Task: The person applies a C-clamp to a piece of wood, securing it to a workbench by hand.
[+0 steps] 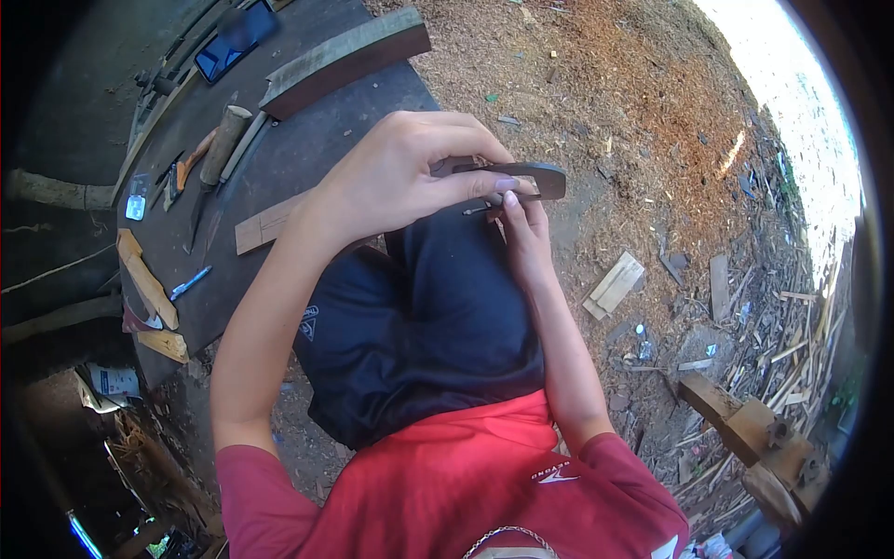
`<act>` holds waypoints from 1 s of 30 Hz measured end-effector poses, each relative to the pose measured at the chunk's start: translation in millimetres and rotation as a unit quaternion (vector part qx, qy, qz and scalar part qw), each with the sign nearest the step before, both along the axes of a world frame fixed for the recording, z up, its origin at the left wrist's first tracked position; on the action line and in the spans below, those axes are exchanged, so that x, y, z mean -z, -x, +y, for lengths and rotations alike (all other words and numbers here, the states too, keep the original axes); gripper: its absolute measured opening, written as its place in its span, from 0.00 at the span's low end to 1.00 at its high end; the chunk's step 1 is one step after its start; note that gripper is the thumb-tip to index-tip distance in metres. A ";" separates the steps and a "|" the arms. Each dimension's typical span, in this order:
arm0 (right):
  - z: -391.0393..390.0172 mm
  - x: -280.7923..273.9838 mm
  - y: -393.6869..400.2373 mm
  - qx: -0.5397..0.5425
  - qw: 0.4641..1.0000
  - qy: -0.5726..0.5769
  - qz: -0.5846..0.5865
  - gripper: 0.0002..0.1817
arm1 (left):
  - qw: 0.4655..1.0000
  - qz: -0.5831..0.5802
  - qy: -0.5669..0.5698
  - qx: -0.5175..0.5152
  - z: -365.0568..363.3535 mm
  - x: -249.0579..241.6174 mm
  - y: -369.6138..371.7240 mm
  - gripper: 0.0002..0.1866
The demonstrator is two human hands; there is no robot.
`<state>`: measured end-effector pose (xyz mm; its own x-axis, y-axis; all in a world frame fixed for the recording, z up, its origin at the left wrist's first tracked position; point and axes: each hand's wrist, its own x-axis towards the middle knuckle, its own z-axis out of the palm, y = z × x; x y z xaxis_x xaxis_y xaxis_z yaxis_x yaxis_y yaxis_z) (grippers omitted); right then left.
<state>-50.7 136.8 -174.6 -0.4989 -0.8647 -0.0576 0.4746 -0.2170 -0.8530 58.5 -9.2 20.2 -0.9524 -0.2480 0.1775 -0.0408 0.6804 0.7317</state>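
Note:
My left hand (410, 168) is closed, with thumb and fingers pinching a dark, flat piece (551, 181) with a rounded end. Just below it, my right hand (527, 233) also grips the piece, its thumb close to my left thumb. Both hands are above my dark shorts, near the table's right edge. A thin dark rod with a pointed tip (475, 211) sticks out to the left beside my right thumb; its other end is hidden. Part of the flat piece is covered by my fingers.
On the dark table (345, 112) lie a curved wooden block (349, 61), a tablet (235, 39), a round wooden stick (223, 144), a flat board (264, 226), a blue pen (191, 283) and wood offcuts (144, 279). Wood shavings cover the ground; a timber frame (754, 433) stands lower right.

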 end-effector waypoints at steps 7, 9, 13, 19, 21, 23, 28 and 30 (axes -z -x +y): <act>3.1 9.8 11.4 -0.108 0.993 0.019 0.046 0.19 | 0.997 0.022 0.061 -0.034 5.2 9.7 3.5 0.11; 8.4 -1.9 12.0 -0.130 0.989 0.004 0.073 0.21 | 0.995 0.027 0.083 -0.046 5.3 15.4 1.4 0.11; 13.2 12.9 18.0 -0.159 0.986 -0.020 0.047 0.26 | 0.995 0.058 0.070 -0.051 6.7 19.2 2.6 0.11; 27.4 -3.9 42.2 -0.315 0.929 -0.070 -0.185 0.55 | 0.993 0.094 0.068 -0.038 8.6 12.8 5.1 0.10; 32.4 -4.0 51.1 -0.385 0.896 -0.133 -0.175 0.55 | 0.993 0.095 0.052 -0.038 14.7 12.2 7.9 0.10; 37.9 -6.8 55.0 -0.377 0.890 -0.079 -0.243 0.47 | 0.997 0.060 0.013 -0.047 19.5 7.3 9.5 0.10; 44.0 -10.8 41.3 -0.179 0.903 0.060 -0.385 0.31 | 0.997 0.033 -0.017 -0.064 27.2 -0.5 12.2 0.11; 42.8 -14.3 35.4 -0.105 0.910 0.075 -0.395 0.32 | 0.998 0.040 -0.005 -0.053 27.9 -2.6 13.7 0.11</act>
